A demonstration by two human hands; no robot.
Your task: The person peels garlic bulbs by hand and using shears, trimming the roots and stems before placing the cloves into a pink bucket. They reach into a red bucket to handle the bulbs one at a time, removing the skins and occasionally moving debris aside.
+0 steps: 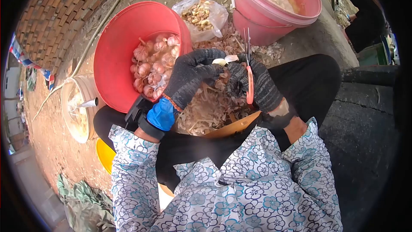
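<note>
My left hand (189,75), in a dark grey knitted glove with blue at the wrist, pinches a pale garlic clove (219,62) at its fingertips. My right hand (257,81), gloved alike, has its fingers wrapped round orange-handled scissors (250,81), whose narrow blades point away from me. Between the two hands a second piece of garlic (231,58) shows, close to the right fingertips. Dry garlic skins (206,111) lie heaped below the hands. To the left, a red bucket (118,56) holds whole garlic bulbs (152,66) in water.
A pink bucket (266,30) with pale contents stands at the top, beside a clear bag (219,15) of cloves. At the left are a whitish bucket (88,116) and a yellow container (105,155). Another person's dark sleeve (365,28) shows at the upper right.
</note>
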